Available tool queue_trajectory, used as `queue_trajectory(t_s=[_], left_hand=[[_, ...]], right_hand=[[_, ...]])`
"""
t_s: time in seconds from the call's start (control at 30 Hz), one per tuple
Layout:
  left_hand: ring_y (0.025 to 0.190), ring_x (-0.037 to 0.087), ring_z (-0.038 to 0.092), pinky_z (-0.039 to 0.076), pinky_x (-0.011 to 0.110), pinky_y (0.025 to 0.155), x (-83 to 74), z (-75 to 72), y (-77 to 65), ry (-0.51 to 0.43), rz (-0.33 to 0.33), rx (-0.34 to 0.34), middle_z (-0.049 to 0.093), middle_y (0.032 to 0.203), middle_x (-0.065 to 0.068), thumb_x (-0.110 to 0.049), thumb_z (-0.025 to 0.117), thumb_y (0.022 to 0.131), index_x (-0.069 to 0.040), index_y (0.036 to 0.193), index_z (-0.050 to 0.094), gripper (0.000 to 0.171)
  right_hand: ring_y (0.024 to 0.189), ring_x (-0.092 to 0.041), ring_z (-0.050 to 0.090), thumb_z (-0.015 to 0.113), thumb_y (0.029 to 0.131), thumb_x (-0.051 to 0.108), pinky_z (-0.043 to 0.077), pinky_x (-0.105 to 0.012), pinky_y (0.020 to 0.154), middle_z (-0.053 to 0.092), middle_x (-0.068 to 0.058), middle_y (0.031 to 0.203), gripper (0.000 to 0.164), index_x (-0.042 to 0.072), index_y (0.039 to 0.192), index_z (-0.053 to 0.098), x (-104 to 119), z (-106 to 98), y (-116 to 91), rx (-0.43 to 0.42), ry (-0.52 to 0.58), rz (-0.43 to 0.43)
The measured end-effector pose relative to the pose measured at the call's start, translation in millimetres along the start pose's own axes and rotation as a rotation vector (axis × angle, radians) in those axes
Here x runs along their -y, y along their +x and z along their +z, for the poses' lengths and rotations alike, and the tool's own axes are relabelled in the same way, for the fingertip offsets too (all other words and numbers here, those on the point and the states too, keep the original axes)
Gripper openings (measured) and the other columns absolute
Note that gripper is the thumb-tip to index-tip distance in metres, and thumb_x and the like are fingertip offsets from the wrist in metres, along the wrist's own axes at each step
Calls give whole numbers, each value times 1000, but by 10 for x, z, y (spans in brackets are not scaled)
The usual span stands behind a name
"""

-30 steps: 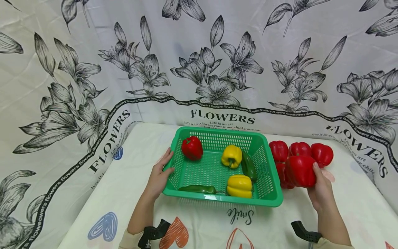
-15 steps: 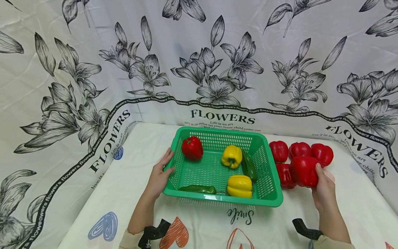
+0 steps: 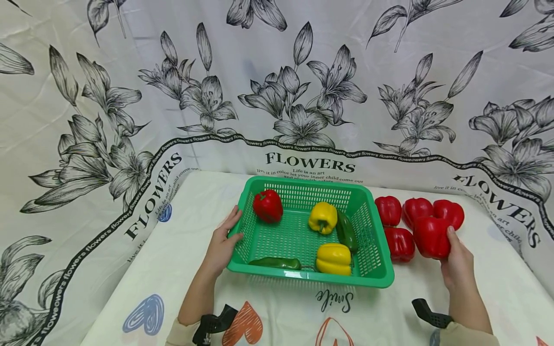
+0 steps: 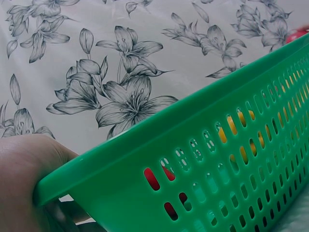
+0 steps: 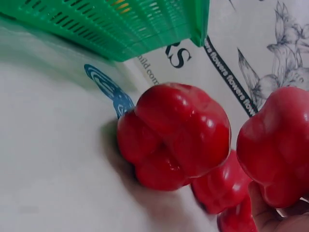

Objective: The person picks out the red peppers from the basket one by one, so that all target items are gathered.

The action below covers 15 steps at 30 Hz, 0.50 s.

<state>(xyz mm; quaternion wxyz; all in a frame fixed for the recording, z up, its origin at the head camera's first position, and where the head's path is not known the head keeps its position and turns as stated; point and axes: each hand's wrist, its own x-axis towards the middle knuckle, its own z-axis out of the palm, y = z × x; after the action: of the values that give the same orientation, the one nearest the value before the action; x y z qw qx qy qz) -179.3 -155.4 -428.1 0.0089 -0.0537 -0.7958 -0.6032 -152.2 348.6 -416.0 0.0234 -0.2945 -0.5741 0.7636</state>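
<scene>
The right hand is closed round a red pepper, holding it toward the worktop's back right corner, with the thumb on the pepper's right side; the left hand grips the left rim of the green basket, which sits near the middle of the worktop's back edge; beyond the basket's right wall, toward that same back right corner, a row of three peppers lies nearest the back edge, with a front pepper before its left end; the held one overlaps part of the row from above, though I cannot tell whether they touch; inside the basket, another red one stands at the back left, a yellow pepper and a green chilli lie side by side toward the right, a second yellow one lies at the front right, and a second chilli runs along the front wall.
</scene>
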Motion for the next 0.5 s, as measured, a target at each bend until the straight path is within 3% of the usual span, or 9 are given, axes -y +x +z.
queue_trajectory(t_s=[0.3, 0.5], left_hand=[[146, 16, 8, 15, 46, 116, -3, 4, -3, 1, -1, 4, 19, 156, -8, -1, 46, 92, -11, 145, 32, 55], [146, 17, 7, 15, 47, 116, -4, 12, 2, -6, 3, 4, 19, 156, -5, -1, 46, 92, -11, 145, 33, 55]], right_hand=[[111, 2, 31, 50, 79, 64, 46, -8, 57, 18, 20, 150, 88, 34, 149, 7, 6, -86, 131, -64, -42, 90], [104, 3, 34, 54, 77, 63, 47, -9, 58, 16, 23, 151, 88, 39, 148, 8, 0, -139, 206, -72, -24, 131]])
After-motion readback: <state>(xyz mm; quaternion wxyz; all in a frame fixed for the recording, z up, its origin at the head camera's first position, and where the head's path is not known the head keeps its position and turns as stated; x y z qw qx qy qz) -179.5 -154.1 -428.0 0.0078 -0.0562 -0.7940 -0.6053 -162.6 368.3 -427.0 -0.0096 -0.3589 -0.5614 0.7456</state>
